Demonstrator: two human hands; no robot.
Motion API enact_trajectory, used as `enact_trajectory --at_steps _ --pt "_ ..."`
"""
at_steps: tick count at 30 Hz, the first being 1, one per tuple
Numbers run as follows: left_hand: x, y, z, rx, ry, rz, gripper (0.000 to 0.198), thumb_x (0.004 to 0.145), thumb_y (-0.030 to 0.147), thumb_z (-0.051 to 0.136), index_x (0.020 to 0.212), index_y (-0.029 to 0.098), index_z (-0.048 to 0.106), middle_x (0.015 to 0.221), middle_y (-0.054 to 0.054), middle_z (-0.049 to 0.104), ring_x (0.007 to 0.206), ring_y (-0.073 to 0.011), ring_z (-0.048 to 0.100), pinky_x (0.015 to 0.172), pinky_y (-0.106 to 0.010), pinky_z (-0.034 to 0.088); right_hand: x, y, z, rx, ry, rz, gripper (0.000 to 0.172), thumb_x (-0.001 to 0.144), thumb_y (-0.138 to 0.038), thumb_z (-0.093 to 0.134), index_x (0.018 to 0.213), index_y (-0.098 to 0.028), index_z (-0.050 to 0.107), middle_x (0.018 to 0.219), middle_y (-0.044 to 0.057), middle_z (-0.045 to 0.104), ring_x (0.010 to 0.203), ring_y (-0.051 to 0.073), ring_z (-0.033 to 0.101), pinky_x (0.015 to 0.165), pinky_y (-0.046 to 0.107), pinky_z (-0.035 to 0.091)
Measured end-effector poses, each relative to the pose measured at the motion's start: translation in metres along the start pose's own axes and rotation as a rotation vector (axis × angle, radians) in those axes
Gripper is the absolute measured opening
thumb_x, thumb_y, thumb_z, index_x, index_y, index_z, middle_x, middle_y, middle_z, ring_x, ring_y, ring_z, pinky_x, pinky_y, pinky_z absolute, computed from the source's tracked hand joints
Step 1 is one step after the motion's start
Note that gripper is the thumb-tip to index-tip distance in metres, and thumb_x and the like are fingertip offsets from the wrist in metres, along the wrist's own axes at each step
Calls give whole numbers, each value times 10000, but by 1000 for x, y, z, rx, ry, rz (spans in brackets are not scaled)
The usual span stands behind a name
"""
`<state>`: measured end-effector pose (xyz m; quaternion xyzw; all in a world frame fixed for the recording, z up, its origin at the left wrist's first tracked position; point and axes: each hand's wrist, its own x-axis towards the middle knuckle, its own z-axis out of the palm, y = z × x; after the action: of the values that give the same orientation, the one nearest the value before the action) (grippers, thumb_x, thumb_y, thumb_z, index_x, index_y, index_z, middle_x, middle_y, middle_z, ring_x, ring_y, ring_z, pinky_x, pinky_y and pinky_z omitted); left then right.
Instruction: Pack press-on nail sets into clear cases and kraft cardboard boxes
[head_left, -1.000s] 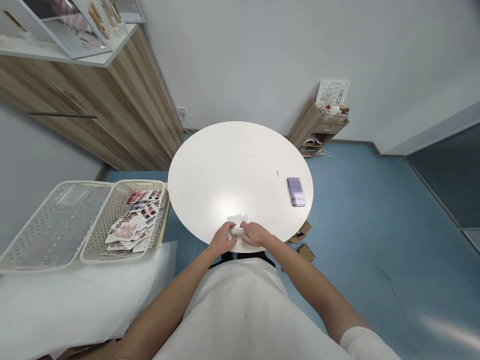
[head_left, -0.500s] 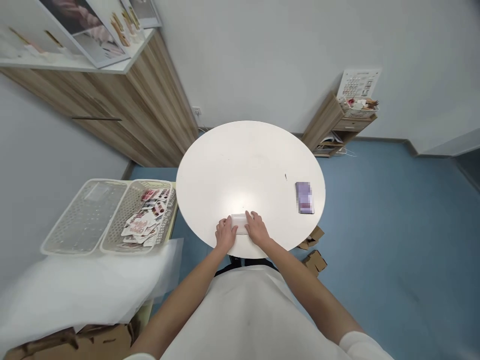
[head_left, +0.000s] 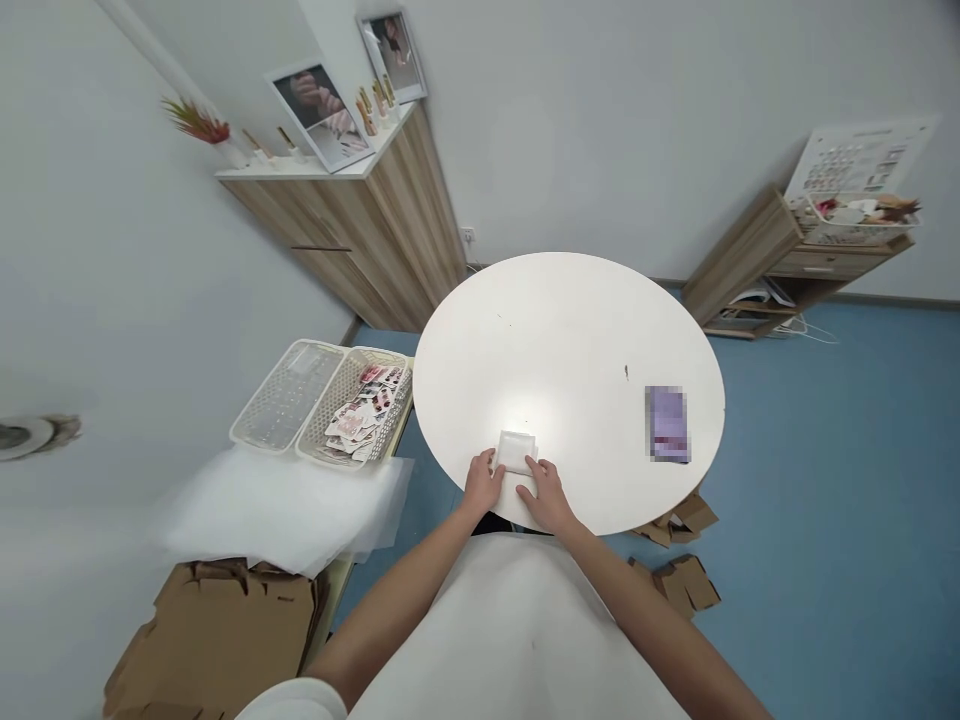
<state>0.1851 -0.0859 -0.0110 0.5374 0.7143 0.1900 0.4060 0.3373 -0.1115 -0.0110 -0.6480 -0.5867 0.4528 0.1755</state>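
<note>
A small, flat white packet [head_left: 517, 452], seemingly in translucent wrap, lies near the front edge of the round white table. Along its left edge is my left hand [head_left: 483, 484], fingers and thumb bent against the side. My right hand [head_left: 547, 494] touches the lower right corner with its fingertips; its thumb is spread apart, below the packet. What the wrap contains cannot be made out. Farther right on the table lies a purple item [head_left: 668, 424], blurred by pixelation.
Left of the table stand two white baskets, one [head_left: 274, 432] with clear pieces, another [head_left: 311, 440] with printed cards. White wrapping sheets [head_left: 277, 510] and flat cardboard [head_left: 217, 640] lie nearer. Cardboard boxes [head_left: 684, 580] sit on the floor at right. A wooden cabinet [head_left: 405, 220] stands behind.
The view has shifted left, so the table appears farther right. The packet looks squarer and flatter between my hands, and my right thumb has moved away from it.
</note>
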Motion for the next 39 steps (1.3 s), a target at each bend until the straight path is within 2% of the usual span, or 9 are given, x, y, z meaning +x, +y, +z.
enact_trajectory --at_steps 4,9,13,19,23,27,32,35,39 --pt "-2 0 8 -81 13 16 365 767 235 482 1124 159 489 1032 -95 529 782 -144 562 784 -309 445 5 2 2 245 -2 54 577 761 -406 452 1290 -203 343 1240 102 403 1034 218 500 866 348 430" --pt "7 -5 7 -169 18 -10 391 765 256 491 1144 162 471 1080 -106 514 845 -155 560 760 -291 455 20 -7 5 300 10 61 550 748 -377 465 1260 -189 394 1243 92 443 1053 210 502 873 336 430" --pt "21 -12 -13 -176 43 -22 429 756 280 509 1161 155 444 1116 -121 483 935 -181 535 785 -311 447 39 -30 11 270 -20 67 551 751 -371 456 1265 -184 392 1273 84 441 1099 205 475 915 343 398" --pt "57 -28 -60 -204 124 -15 409 765 262 497 1160 179 426 1189 -112 433 1084 -199 460 850 -328 426 84 -79 41 194 -100 28 577 744 -375 478 1281 -192 369 1313 71 416 1193 217 388 926 358 382" --pt "87 -42 -92 -211 152 -12 411 769 264 493 1167 189 426 1239 -106 400 1130 -208 430 878 -340 417 119 -110 63 142 -84 -9 563 752 -366 468 1284 -217 356 1313 58 415 1208 223 368 944 391 363" --pt "112 -52 -116 -227 154 -13 432 781 274 483 1199 199 407 1288 -103 356 1156 -217 410 897 -353 409 147 -135 79 130 -56 -26 560 759 -357 469 1286 -212 348 1307 70 419 1206 230 368 951 409 354" --pt "125 -53 -129 -222 143 -1 441 787 239 469 1219 212 384 1309 -98 333 1161 -210 401 907 -350 404 160 -151 90 126 -20 5 580 771 -365 461 1308 -208 309 1339 77 372 1226 235 336 966 408 339" --pt "124 -54 -127 -219 139 12 450 794 231 459 1233 218 357 1316 -100 320 1175 -208 384 917 -358 397 160 -151 91 120 -18 3 581 774 -363 461 1313 -218 298 1357 73 341 1237 238 311 972 417 332" --pt "119 -59 -121 -250 154 37 500 800 230 458 1272 219 294 1367 -108 230 1204 -208 352 946 -363 376 155 -145 92 147 -17 -5 636 770 -368 474 1339 -217 234 1392 84 266 1242 242 297 959 415 352"
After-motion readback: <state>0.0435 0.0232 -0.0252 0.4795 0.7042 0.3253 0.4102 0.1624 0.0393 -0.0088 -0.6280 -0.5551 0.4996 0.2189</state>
